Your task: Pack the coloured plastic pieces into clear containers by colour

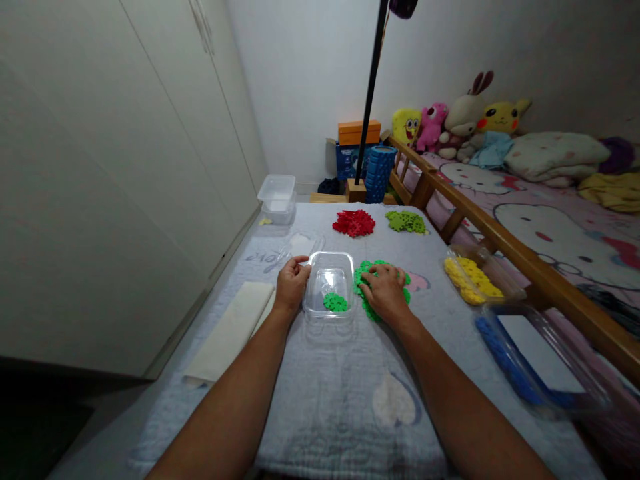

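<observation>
My left hand (293,281) pinches the left rim of the clear plastic container (330,272) (a few loose green pieces (335,303) inside). My right hand (384,291) rests on the green snowflake-piece pile (360,275) just right of it, and I cannot tell if it grips any.

Pale grey quilted blanket (345,387) carries: clear plastic tub (315,293), dark-green plastic-piece pile (361,277), red pile (354,223), lime pile (406,221), yellow-filled clear tray (480,252), blue-filled clear tub (543,350), stacked empty tubs (277,193).

Clear tub (320,268) w/ few green pcs (335,303) inside, green pile (358,281) just right.
</observation>
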The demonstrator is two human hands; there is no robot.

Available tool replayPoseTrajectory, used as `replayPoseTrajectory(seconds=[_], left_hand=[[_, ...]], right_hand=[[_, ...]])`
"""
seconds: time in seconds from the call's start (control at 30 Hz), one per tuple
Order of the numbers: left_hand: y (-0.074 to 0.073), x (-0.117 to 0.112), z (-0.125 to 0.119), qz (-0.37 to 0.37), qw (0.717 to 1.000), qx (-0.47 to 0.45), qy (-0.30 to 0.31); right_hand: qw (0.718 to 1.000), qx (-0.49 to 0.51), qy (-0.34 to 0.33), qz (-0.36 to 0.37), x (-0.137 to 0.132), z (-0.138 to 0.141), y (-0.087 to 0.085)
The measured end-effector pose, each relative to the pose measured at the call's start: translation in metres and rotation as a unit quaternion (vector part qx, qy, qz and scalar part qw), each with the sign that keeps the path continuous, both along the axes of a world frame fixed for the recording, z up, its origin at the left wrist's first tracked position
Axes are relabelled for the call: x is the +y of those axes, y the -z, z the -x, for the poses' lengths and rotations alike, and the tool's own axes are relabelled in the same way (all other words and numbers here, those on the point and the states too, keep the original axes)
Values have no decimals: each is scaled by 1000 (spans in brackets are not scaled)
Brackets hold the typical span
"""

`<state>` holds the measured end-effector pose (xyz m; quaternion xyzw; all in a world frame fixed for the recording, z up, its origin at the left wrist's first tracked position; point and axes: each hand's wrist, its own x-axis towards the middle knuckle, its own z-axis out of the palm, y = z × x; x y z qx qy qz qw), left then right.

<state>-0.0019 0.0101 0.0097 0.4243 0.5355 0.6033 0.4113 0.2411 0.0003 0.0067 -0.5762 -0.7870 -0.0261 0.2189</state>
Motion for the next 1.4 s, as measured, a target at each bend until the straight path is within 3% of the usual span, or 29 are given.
replayPoseTrajectory(seconds=[0.13, 0.33, 0.57, 0.93, 1.03, 1.23, 1.4], left_hand=[[0, 0, 0, 0, 1000, 2, 1], [0, 0, 0, 2, 1000, 4, -2], [2, 1, 1, 2, 1000, 5, 2], [1, 1, 0, -3, 1000, 15, -2], [1, 1, 0, -3, 1000, 16, 0], [1, 0, 1, -4, 1000, 22, 2], [2, 0, 1, 2, 1000, 25, 7]], right_hand=[[1000, 23, 4, -7, 2, -4, -2], [988, 144, 27, -52, -1, -6, -18], [974, 209, -75, -41, -19, 12, -39], [971, 151, -172, 69, -29, 32, -40], [975, 154, -146, 62, -24, 28, -34], [982, 190, -11, -11, -7, 1, -22], [993, 103, 54, 6, 0, -9, -12]])
